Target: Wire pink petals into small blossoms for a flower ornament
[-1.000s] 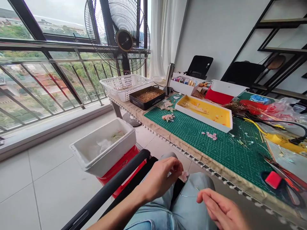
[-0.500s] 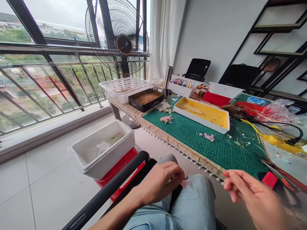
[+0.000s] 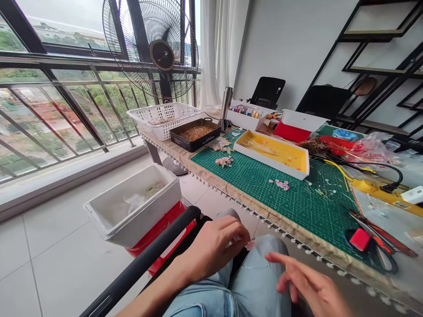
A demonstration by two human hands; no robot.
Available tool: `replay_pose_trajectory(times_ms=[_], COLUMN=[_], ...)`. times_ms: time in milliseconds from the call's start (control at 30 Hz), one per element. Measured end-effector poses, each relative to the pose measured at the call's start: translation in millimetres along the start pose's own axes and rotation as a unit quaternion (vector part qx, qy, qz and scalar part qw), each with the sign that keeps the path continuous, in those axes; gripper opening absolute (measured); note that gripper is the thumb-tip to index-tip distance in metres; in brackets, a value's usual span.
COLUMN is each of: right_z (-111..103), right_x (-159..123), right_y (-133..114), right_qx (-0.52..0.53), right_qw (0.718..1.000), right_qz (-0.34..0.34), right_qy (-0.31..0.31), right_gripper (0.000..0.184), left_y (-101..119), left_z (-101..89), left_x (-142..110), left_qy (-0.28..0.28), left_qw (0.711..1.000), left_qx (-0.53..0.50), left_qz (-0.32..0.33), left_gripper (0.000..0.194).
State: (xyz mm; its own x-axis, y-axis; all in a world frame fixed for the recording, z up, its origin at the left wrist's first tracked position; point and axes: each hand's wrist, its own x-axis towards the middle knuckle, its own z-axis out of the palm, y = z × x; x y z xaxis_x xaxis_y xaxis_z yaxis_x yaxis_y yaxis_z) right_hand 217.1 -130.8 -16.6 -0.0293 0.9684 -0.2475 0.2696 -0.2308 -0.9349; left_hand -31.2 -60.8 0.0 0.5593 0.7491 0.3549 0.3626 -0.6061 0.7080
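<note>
Above my lap, my left hand (image 3: 226,240) is closed in a pinch on a small pink petal flower (image 3: 250,245), which sticks out past the fingertips. A thin pale thread or wire (image 3: 256,267) curves over the jeans below it. To the right, my right hand (image 3: 299,279) has its index finger stretched toward the flower, and its other fingers are loosely bent. I see nothing held in it, though it is slightly blurred. On the green cutting mat (image 3: 251,187) lie loose pink petals (image 3: 282,185) and a cluster of pale pink flowers (image 3: 224,161).
A white tray with a yellow bottom (image 3: 272,152) stands on the mat, with a black box of thin brown stems (image 3: 194,134) to its left. Scissors (image 3: 380,246) lie at the table's right. A white bin (image 3: 135,207) and a chair armrest (image 3: 148,259) are at my left.
My right hand has come left from the table's edge toward my left hand, its index finger now extended. My left hand still pinches the flower. The view has shifted slightly.
</note>
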Motion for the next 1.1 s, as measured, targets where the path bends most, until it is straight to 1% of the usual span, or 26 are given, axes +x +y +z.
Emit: replay_pose_trajectory(times_ms=[33, 67, 100, 133, 167, 233, 300, 367, 433, 500, 567, 633, 700, 733, 767, 833, 867, 900, 967, 1033, 1100], right_z=[8, 14, 17, 19, 20, 21, 23, 26, 30, 33, 34, 33, 32, 32, 32, 34, 36, 38, 41, 42, 41], right_x=[5, 11, 17, 21, 25, 27, 24, 17, 12, 13, 18, 26, 30, 30, 30, 25, 22, 18, 11, 5, 2], right_y=[-2, -6, -10, -15, -20, -26, -24, -15, -3, 7, 12, 11, 7, 5, 3, -1, -2, -4, -7, -10, -13], right_qx=[0.047, 0.107, 0.166, 0.215, 0.248, 0.264, 0.223, 0.143, 0.078, 0.079, 0.144, 0.231, 0.301, 0.323, 0.333, 0.315, 0.29, 0.26, 0.209, 0.185, 0.182], right_qw=[0.996, 0.985, 0.97, 0.956, 0.947, 0.945, 0.951, 0.963, 0.976, 0.982, 0.975, 0.957, 0.938, 0.932, 0.931, 0.944, 0.954, 0.963, 0.977, 0.981, 0.981], right_qz=[-0.016, -0.028, -0.036, -0.043, -0.047, -0.058, -0.06, -0.034, 0.008, 0.032, 0.023, 0.003, -0.009, -0.004, 0.009, 0.035, 0.041, 0.04, 0.039, 0.05, 0.061], right_qy=[0.067, 0.129, 0.173, 0.196, 0.201, 0.187, 0.204, 0.225, 0.204, 0.17, 0.169, 0.178, 0.173, 0.165, 0.148, 0.096, 0.072, 0.053, 0.036, 0.022, -0.016], right_gripper=[0.038, 0.037, 0.034, 0.032, 0.031, 0.03, 0.035, 0.045, 0.05, 0.048, 0.045, 0.04, 0.035, 0.034, 0.033, 0.035, 0.038, 0.042, 0.049, 0.054, 0.057], left_y=[2, 4, 5, 5, 5, 4, 1, -3, -6, -8, -8, -7, -6, -6, -6, -6, -6, -6, -7, -9, -11], left_z=[2.0, 4.1, 6.1, 8.2, 10.3, 14.2, 17.8, 21.2, 25.4, 30.2, 34.2, 35.7, 34.2, 32.7, 31.1, 29.0, 28.8, 29.3, 32.2, 35.8, 38.2], left_x=[-1, -2, -3, -4, -5, -7, -7, -7, -8, -10, -12, -14, -15, -15, -14, -12, -11, -10, -9, -8, -8], left_qy=[-0.006, -0.014, -0.026, -0.037, -0.048, -0.055, -0.041, -0.012, 0.002, -0.007, -0.037, -0.07, -0.101, -0.108, -0.109, -0.098, -0.091, -0.086, -0.082, -0.08, -0.073], left_qw=[1.0, 1.0, 0.999, 0.998, 0.997, 0.995, 0.994, 0.99, 0.987, 0.987, 0.987, 0.986, 0.988, 0.99, 0.993, 0.99, 0.98, 0.963, 0.915, 0.866, 0.829], left_qx=[0.011, 0.021, 0.03, 0.039, 0.045, 0.059, 0.083, 0.116, 0.131, 0.121, 0.104, 0.089, 0.064, 0.041, 0.009, -0.1, -0.168, -0.238, -0.369, -0.465, -0.528], left_qz=[0.008, 0.017, 0.024, 0.031, 0.038, 0.051, 0.062, 0.075, 0.09, 0.107, 0.121, 0.12, 0.097, 0.075, 0.046, -0.023, -0.059, -0.092, -0.139, -0.162, -0.17], left_gripper=[0.021, 0.022, 0.022, 0.022, 0.022, 0.021, 0.02, 0.018, 0.016, 0.013, 0.013, 0.017, 0.019, 0.019, 0.019, 0.015, 0.014, 0.014, 0.019, 0.025, 0.029])
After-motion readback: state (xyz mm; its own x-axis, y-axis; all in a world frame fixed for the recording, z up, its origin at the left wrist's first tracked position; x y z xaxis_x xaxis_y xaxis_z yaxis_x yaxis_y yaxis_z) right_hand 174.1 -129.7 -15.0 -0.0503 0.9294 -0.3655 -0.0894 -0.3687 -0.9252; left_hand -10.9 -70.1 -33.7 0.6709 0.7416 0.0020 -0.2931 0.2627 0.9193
